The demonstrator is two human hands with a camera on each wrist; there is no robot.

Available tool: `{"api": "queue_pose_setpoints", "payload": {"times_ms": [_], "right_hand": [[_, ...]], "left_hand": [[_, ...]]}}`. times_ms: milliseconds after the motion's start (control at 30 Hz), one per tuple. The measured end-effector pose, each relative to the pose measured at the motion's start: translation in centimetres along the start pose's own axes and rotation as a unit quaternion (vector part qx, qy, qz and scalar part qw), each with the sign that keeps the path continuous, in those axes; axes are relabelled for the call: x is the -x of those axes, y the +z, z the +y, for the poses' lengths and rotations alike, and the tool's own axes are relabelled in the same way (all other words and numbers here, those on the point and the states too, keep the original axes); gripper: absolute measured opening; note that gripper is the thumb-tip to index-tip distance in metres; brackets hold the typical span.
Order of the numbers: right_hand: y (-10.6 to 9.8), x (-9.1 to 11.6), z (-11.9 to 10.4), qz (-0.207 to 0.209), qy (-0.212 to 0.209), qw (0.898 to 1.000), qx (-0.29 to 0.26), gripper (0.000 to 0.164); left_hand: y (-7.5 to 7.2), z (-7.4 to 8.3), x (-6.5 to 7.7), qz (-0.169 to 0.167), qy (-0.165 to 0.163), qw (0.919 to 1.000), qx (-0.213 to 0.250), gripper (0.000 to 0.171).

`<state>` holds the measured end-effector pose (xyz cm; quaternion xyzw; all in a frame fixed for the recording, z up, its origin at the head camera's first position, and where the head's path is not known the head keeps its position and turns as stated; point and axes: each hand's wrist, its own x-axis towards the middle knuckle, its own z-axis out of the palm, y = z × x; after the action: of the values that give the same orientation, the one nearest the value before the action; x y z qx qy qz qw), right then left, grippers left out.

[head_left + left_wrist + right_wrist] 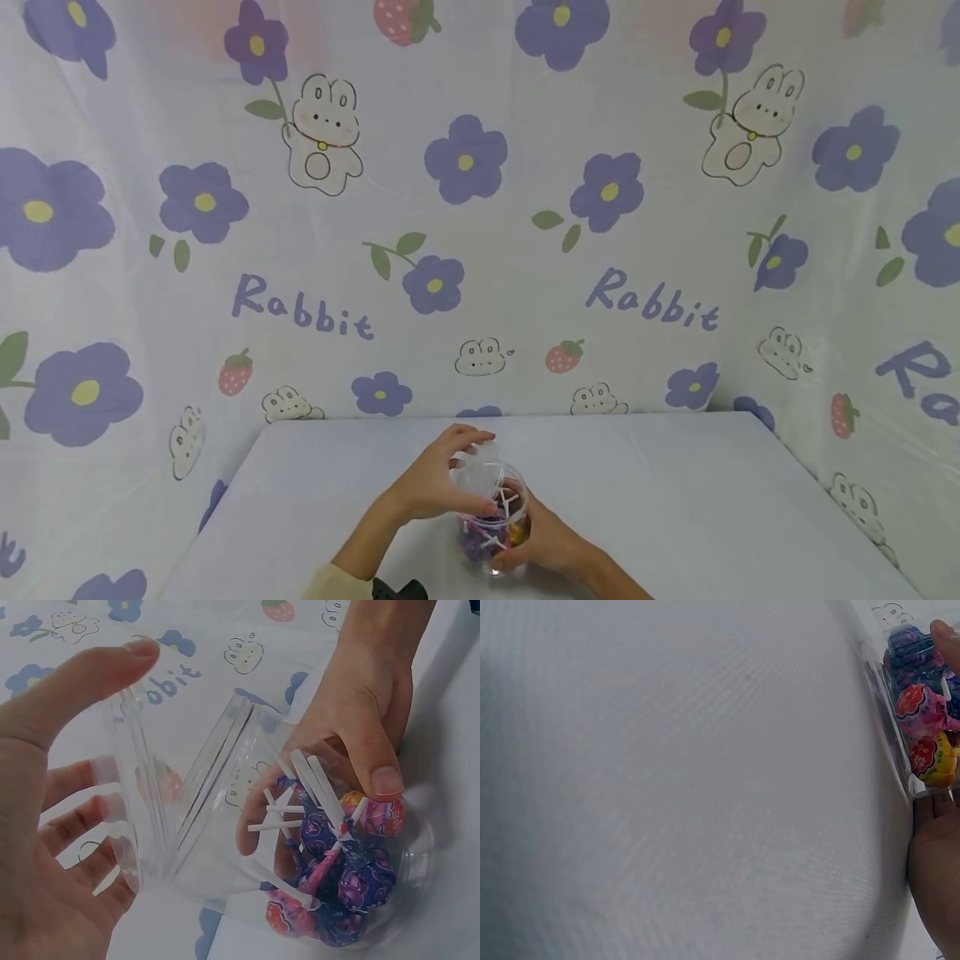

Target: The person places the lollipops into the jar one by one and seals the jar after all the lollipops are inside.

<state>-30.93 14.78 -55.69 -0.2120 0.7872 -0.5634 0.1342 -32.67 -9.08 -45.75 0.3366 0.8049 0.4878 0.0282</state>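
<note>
A clear plastic jar holds several wrapped lollipops, purple, pink and orange, their white sticks pointing toward the mouth. My right hand grips the jar by its side, the thumb in front and the fingers partly seen through the wall. Over the mouth, my left hand holds the clear round lid between thumb and fingers. The lid stands tilted at the jar's rim, with a wedge-shaped gap between them. In the right wrist view, a pink and a yellow lollipop show near the jar's base.
The jar is over a white-covered table. Behind it and at both sides hangs a white cloth printed with purple flowers, rabbits and strawberries. A small black object shows at the bottom edge beside the left sleeve.
</note>
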Motion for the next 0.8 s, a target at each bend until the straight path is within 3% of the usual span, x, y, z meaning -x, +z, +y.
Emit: {"api": "queue_pose_setpoints", "payload": {"times_ms": [300, 800], "right_hand": [[-0.2, 0.0, 0.1, -0.012, 0.020, 0.999, -0.022, 0.116], [-0.2, -0.1, 0.3, -0.019, 0.018, 0.999, -0.031, 0.115]], "left_hand": [[0.4, 0.6, -1.1, -0.046, 0.011, 0.9931, -0.108, 0.089], [0.8, 2.2, -2.3, -0.099, 0.004, 0.9730, -0.208, 0.091]]}}
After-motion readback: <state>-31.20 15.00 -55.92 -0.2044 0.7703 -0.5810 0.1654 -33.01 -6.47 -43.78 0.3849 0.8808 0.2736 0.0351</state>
